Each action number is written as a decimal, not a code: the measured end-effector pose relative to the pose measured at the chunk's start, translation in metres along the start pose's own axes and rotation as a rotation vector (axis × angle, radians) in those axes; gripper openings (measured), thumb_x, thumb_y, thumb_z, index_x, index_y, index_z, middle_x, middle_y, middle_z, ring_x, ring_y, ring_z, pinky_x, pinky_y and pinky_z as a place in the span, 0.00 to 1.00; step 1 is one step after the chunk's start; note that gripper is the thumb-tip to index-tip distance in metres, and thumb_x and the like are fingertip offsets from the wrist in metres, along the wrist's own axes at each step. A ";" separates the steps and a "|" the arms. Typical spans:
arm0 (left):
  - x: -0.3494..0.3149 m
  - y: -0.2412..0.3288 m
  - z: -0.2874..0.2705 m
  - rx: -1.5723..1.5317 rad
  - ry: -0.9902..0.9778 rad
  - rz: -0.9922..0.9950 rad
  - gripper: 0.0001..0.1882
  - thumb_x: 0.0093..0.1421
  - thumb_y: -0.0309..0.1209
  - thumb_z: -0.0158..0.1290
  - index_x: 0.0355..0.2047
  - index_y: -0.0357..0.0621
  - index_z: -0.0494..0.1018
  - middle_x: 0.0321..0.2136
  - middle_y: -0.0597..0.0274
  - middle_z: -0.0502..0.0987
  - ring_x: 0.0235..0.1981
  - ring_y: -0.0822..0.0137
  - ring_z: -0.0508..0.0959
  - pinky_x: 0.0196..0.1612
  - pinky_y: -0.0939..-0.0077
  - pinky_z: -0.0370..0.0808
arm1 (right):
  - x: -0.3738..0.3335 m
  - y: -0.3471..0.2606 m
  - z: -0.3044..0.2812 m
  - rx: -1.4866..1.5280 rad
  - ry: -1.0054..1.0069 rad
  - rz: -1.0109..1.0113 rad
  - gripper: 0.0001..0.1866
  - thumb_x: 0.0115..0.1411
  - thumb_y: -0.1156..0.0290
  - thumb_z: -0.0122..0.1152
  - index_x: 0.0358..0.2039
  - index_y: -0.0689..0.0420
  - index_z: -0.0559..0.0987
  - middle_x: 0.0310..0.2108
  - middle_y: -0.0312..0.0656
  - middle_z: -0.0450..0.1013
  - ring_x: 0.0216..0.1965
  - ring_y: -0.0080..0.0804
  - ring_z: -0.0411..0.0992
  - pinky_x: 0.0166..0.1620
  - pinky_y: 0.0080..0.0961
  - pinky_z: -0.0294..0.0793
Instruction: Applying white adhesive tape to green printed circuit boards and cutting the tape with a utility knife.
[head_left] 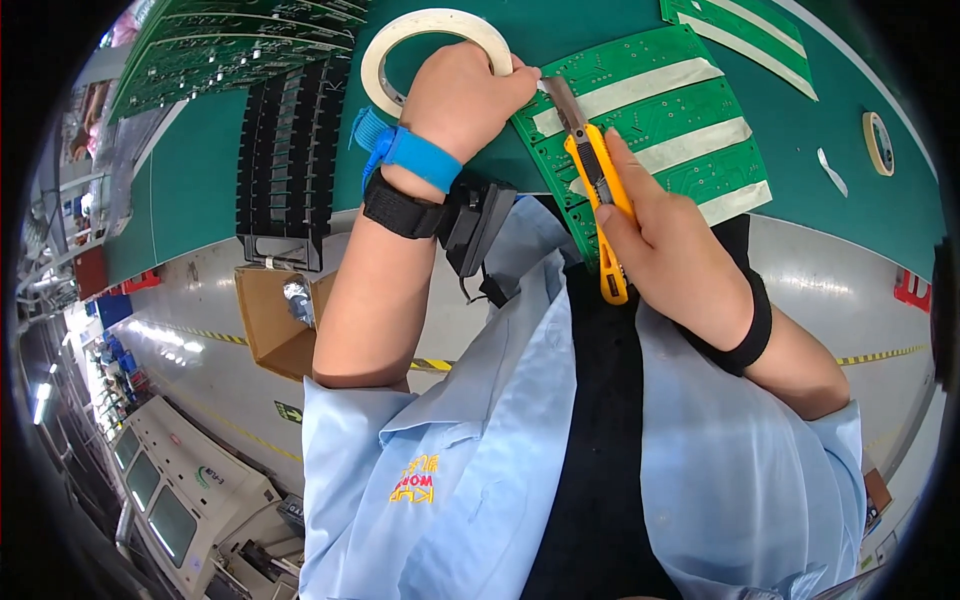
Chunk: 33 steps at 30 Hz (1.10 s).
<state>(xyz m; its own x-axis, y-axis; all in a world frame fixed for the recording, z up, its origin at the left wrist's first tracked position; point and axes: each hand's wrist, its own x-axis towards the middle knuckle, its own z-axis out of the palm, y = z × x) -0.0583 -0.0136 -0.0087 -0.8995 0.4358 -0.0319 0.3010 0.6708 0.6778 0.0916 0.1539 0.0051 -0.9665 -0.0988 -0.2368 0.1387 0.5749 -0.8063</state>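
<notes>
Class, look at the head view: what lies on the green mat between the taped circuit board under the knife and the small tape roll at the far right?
Only a small white scrap of tape lies between the circuit board and the small tape roll; otherwise bare green mat.

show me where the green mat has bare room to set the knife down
Bare mat lies between the striped circuit board and the small tape roll. Around the left hand, big tape roll and black trays it is crowded.

A yellow utility knife [592, 170] lies blade-first against a tape-striped green circuit board [650, 120], beside a masking-tape roll [432, 40].
</notes>
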 end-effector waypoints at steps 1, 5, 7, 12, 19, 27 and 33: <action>0.000 0.000 0.000 0.008 0.000 0.000 0.14 0.52 0.39 0.55 0.27 0.39 0.79 0.22 0.48 0.78 0.27 0.49 0.79 0.33 0.62 0.75 | 0.000 -0.001 0.001 0.002 0.002 0.002 0.29 0.61 0.72 0.51 0.59 0.73 0.58 0.20 0.59 0.72 0.23 0.53 0.74 0.29 0.41 0.72; -0.001 -0.001 0.001 0.076 0.024 0.033 0.13 0.51 0.38 0.56 0.27 0.39 0.79 0.22 0.49 0.78 0.27 0.49 0.79 0.33 0.63 0.75 | 0.001 -0.004 0.002 -0.026 0.005 -0.023 0.30 0.61 0.71 0.52 0.60 0.75 0.58 0.18 0.57 0.72 0.21 0.52 0.73 0.28 0.42 0.72; -0.002 -0.002 0.003 0.089 0.027 0.042 0.13 0.52 0.38 0.56 0.26 0.39 0.79 0.22 0.49 0.78 0.27 0.49 0.79 0.33 0.63 0.75 | 0.001 -0.008 0.001 -0.077 -0.005 -0.018 0.30 0.60 0.71 0.52 0.59 0.75 0.58 0.18 0.57 0.72 0.21 0.51 0.73 0.28 0.42 0.72; -0.004 -0.001 0.004 0.092 0.025 0.078 0.12 0.52 0.37 0.55 0.26 0.39 0.79 0.22 0.48 0.78 0.27 0.49 0.78 0.33 0.63 0.75 | 0.001 -0.009 0.002 -0.179 0.009 -0.023 0.31 0.60 0.71 0.53 0.59 0.76 0.59 0.19 0.57 0.72 0.22 0.51 0.73 0.28 0.43 0.72; -0.008 -0.004 0.012 0.095 0.085 0.113 0.12 0.55 0.37 0.57 0.31 0.41 0.78 0.21 0.53 0.77 0.25 0.54 0.78 0.31 0.67 0.73 | -0.002 -0.005 0.007 -0.155 0.074 -0.054 0.33 0.61 0.73 0.52 0.63 0.70 0.54 0.16 0.55 0.69 0.18 0.48 0.71 0.25 0.35 0.69; -0.008 -0.006 0.016 0.094 0.163 0.146 0.12 0.55 0.37 0.56 0.32 0.40 0.78 0.21 0.53 0.77 0.26 0.54 0.79 0.32 0.67 0.74 | -0.001 -0.004 0.008 -0.131 0.085 -0.060 0.33 0.60 0.72 0.52 0.63 0.70 0.54 0.16 0.55 0.69 0.18 0.49 0.71 0.25 0.36 0.69; -0.012 0.009 0.009 0.072 0.064 0.042 0.11 0.55 0.34 0.54 0.27 0.36 0.78 0.22 0.47 0.78 0.28 0.48 0.78 0.34 0.61 0.75 | -0.001 -0.005 0.009 -0.148 0.092 -0.058 0.34 0.59 0.72 0.53 0.63 0.70 0.54 0.16 0.54 0.69 0.18 0.49 0.71 0.24 0.38 0.69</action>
<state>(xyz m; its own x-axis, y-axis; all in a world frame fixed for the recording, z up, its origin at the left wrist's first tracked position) -0.0420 -0.0074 -0.0091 -0.9033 0.4266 0.0444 0.3589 0.6951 0.6229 0.0942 0.1438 0.0046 -0.9886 -0.0640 -0.1362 0.0558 0.6847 -0.7266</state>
